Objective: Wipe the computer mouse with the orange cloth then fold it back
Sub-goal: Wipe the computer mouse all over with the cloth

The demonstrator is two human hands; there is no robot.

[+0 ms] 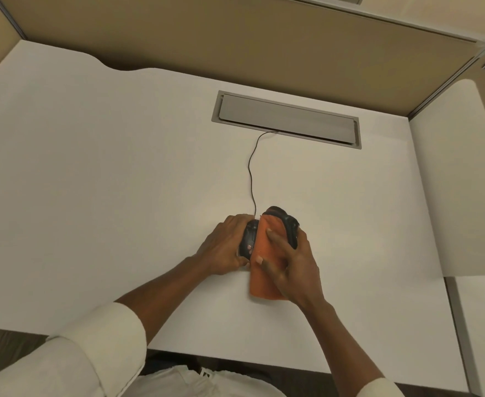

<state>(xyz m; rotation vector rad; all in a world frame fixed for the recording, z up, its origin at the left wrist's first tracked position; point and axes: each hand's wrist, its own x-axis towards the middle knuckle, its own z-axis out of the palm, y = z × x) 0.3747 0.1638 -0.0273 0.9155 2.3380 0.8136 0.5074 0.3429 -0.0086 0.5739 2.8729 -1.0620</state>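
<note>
A black wired computer mouse (288, 224) sits on the white desk (121, 181), a little right of centre. An orange cloth (264, 270) is draped across the middle of the mouse and hangs down toward me onto the desk. My left hand (224, 247) grips the left side of the mouse. My right hand (290, 267) lies on top of the cloth with fingers spread and pins it against the mouse. Much of the mouse is hidden under the cloth and my hands.
The mouse's thin black cable (251, 173) runs away from me into a grey cable hatch (287, 118) set in the desk. Tan partition walls (235, 38) close the back. A white side panel (459, 181) stands at the right.
</note>
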